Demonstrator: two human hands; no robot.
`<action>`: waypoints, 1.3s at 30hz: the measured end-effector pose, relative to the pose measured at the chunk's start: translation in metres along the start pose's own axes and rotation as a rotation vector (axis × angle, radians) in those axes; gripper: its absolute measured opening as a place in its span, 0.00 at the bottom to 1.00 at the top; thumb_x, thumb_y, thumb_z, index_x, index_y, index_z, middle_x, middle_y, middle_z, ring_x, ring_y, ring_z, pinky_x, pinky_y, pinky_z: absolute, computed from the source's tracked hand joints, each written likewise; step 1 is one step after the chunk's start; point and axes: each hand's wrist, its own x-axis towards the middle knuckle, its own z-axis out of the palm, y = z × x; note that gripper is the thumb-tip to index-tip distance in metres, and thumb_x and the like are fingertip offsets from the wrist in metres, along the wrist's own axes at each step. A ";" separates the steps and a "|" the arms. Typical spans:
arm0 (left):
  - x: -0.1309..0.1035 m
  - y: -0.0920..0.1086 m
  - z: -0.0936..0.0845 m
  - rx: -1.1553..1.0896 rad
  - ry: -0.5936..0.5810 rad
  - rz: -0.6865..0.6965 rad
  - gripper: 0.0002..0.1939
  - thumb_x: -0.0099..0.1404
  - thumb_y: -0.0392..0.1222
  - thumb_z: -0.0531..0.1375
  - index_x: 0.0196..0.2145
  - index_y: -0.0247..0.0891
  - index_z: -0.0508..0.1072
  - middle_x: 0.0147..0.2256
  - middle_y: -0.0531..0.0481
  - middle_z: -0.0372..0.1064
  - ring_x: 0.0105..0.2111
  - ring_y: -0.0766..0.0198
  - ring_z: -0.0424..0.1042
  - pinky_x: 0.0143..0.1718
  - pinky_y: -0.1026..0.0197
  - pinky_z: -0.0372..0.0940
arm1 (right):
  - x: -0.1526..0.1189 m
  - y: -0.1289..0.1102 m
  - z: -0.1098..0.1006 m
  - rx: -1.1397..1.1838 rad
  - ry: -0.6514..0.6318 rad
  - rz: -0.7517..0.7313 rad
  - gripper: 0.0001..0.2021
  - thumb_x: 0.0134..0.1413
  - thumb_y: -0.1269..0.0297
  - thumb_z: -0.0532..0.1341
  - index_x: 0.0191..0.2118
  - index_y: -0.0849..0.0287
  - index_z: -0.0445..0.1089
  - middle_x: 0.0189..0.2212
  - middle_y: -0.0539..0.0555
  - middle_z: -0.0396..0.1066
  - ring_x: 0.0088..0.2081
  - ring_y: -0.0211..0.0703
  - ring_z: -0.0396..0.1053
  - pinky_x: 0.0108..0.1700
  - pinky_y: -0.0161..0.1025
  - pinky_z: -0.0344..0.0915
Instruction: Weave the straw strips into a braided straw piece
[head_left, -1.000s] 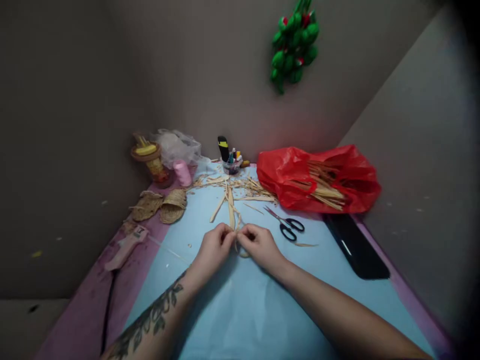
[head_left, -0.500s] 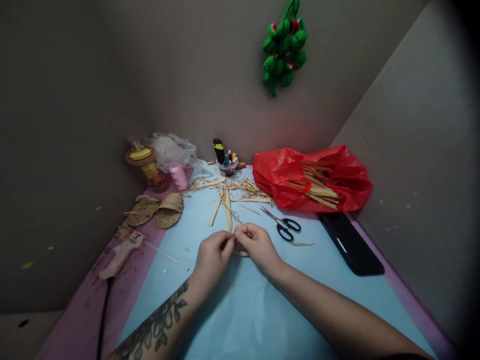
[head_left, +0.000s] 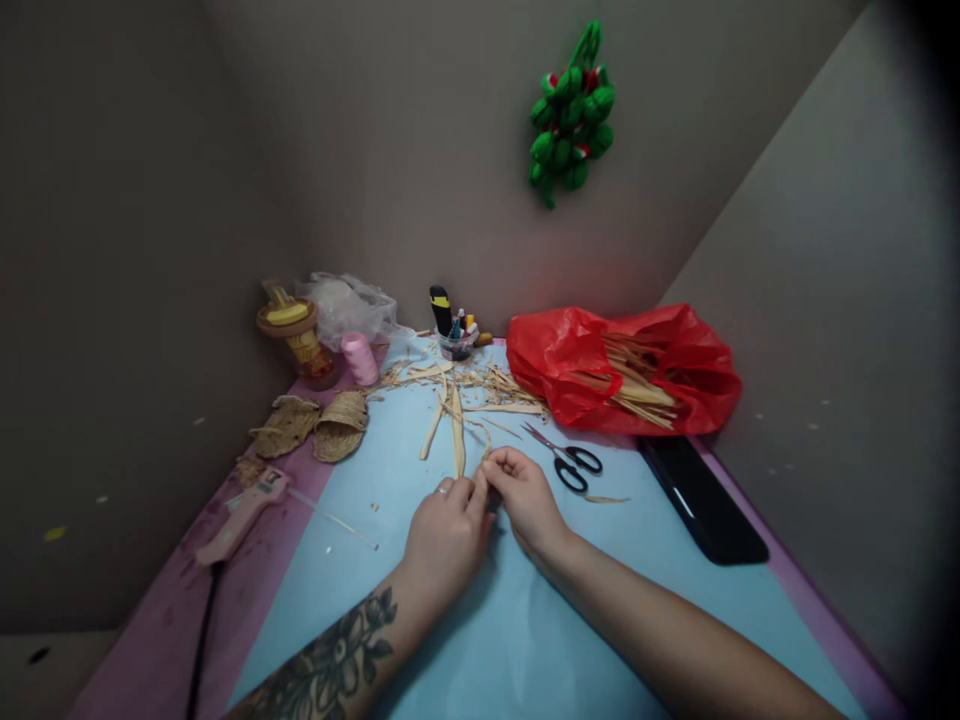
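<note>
Above the blue sheet (head_left: 480, 640), my left hand (head_left: 450, 530) and my right hand (head_left: 525, 500) meet at their fingertips. My right thumb and forefinger pinch a thin tan fibre strand (head_left: 486, 436) that loops up from them. The fingers of my left hand are curled against the same spot, its back turned up and a ring showing; most of what it holds is hidden beneath. A flat straw strip (head_left: 457, 430) lies just beyond my hands. Black-handled scissors (head_left: 571, 468) rest open to the right of my right hand.
Woven straw slippers (head_left: 341, 425), a pink glue gun (head_left: 244, 515), a pink thread spool (head_left: 360, 358) and a cup (head_left: 300, 335) are on the left. Straw scraps (head_left: 495, 382) and a pen tub (head_left: 456, 345) lie behind. A red bag (head_left: 562, 365) and black phone-like slab (head_left: 705, 500) are right.
My left hand has rolled over and shifted right, its back now facing up and covering the work. My right hand has moved slightly right, and the view has tilted a little upward.
</note>
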 end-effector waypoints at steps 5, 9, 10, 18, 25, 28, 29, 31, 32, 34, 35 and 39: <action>0.002 -0.004 -0.010 -0.383 0.075 -0.065 0.18 0.62 0.37 0.51 0.50 0.37 0.66 0.36 0.44 0.67 0.37 0.60 0.66 0.37 0.59 0.64 | -0.001 -0.005 -0.002 0.024 -0.022 -0.076 0.08 0.46 0.64 0.60 0.24 0.59 0.60 0.19 0.44 0.59 0.22 0.32 0.56 0.25 0.31 0.54; 0.009 -0.014 -0.020 -0.738 0.167 -0.310 0.12 0.62 0.39 0.52 0.43 0.36 0.69 0.39 0.44 0.68 0.39 0.62 0.67 0.40 0.61 0.63 | -0.012 -0.020 0.000 -0.117 -0.128 -0.119 0.08 0.47 0.63 0.60 0.24 0.59 0.61 0.20 0.46 0.61 0.24 0.33 0.59 0.29 0.31 0.57; 0.010 -0.016 -0.021 -0.818 0.135 -0.337 0.12 0.62 0.40 0.53 0.42 0.36 0.70 0.38 0.45 0.69 0.38 0.63 0.68 0.39 0.62 0.63 | -0.015 -0.022 0.001 -0.150 -0.155 -0.122 0.08 0.47 0.62 0.60 0.24 0.59 0.61 0.21 0.46 0.61 0.24 0.34 0.59 0.29 0.32 0.57; 0.014 -0.021 -0.024 -0.974 -0.057 -0.453 0.09 0.58 0.43 0.56 0.26 0.34 0.70 0.24 0.52 0.66 0.25 0.68 0.63 0.27 0.67 0.57 | -0.019 -0.022 0.002 -0.383 -0.160 -0.170 0.07 0.48 0.63 0.58 0.25 0.59 0.63 0.21 0.47 0.62 0.26 0.36 0.60 0.29 0.33 0.58; 0.018 -0.025 -0.020 -1.071 -0.137 -0.434 0.12 0.59 0.45 0.53 0.26 0.34 0.67 0.23 0.53 0.63 0.25 0.68 0.61 0.26 0.67 0.55 | -0.016 -0.019 0.000 -0.376 -0.160 -0.152 0.06 0.47 0.63 0.59 0.25 0.60 0.65 0.21 0.49 0.65 0.26 0.37 0.62 0.30 0.34 0.59; 0.018 -0.026 -0.015 -1.120 -0.162 -0.424 0.14 0.61 0.47 0.52 0.23 0.35 0.64 0.20 0.54 0.59 0.23 0.69 0.58 0.24 0.68 0.54 | -0.016 -0.019 0.000 -0.343 -0.188 -0.118 0.07 0.47 0.63 0.60 0.24 0.60 0.65 0.21 0.49 0.65 0.25 0.36 0.62 0.29 0.33 0.60; 0.018 -0.027 -0.013 -1.139 -0.159 -0.423 0.14 0.61 0.47 0.51 0.23 0.35 0.63 0.20 0.55 0.57 0.22 0.69 0.57 0.24 0.68 0.53 | -0.016 -0.019 0.000 -0.330 -0.196 -0.104 0.07 0.47 0.63 0.60 0.25 0.61 0.66 0.21 0.49 0.66 0.25 0.36 0.63 0.29 0.33 0.60; 0.018 -0.029 -0.011 -1.160 -0.134 -0.429 0.14 0.61 0.47 0.51 0.23 0.35 0.62 0.20 0.56 0.56 0.22 0.70 0.56 0.24 0.68 0.52 | -0.015 -0.019 -0.001 -0.303 -0.196 -0.076 0.07 0.46 0.62 0.60 0.27 0.61 0.68 0.22 0.49 0.67 0.25 0.36 0.63 0.29 0.33 0.60; 0.018 -0.030 -0.010 -1.154 -0.117 -0.437 0.14 0.60 0.48 0.51 0.23 0.35 0.62 0.20 0.56 0.55 0.22 0.70 0.55 0.23 0.68 0.52 | -0.014 -0.019 -0.001 -0.298 -0.190 -0.065 0.08 0.46 0.61 0.60 0.28 0.61 0.68 0.23 0.50 0.68 0.25 0.36 0.64 0.29 0.34 0.61; 0.018 -0.031 -0.009 -1.109 -0.090 -0.452 0.14 0.60 0.47 0.52 0.23 0.35 0.62 0.20 0.56 0.54 0.21 0.70 0.54 0.23 0.68 0.51 | -0.012 -0.020 -0.003 -0.316 -0.176 -0.058 0.08 0.46 0.61 0.61 0.30 0.61 0.70 0.24 0.50 0.69 0.26 0.37 0.65 0.29 0.34 0.61; 0.018 -0.031 -0.010 -1.078 -0.079 -0.456 0.14 0.60 0.47 0.52 0.23 0.35 0.62 0.19 0.56 0.54 0.21 0.70 0.54 0.23 0.68 0.51 | -0.012 -0.021 -0.005 -0.340 -0.161 -0.064 0.08 0.46 0.61 0.61 0.30 0.61 0.70 0.24 0.51 0.69 0.26 0.37 0.65 0.29 0.34 0.61; 0.017 -0.029 -0.011 -0.950 -0.040 -0.424 0.13 0.61 0.45 0.51 0.23 0.36 0.63 0.21 0.55 0.56 0.23 0.69 0.56 0.25 0.67 0.51 | -0.017 -0.021 -0.008 -0.505 -0.080 -0.234 0.06 0.48 0.63 0.60 0.31 0.60 0.70 0.25 0.51 0.70 0.28 0.39 0.66 0.31 0.35 0.63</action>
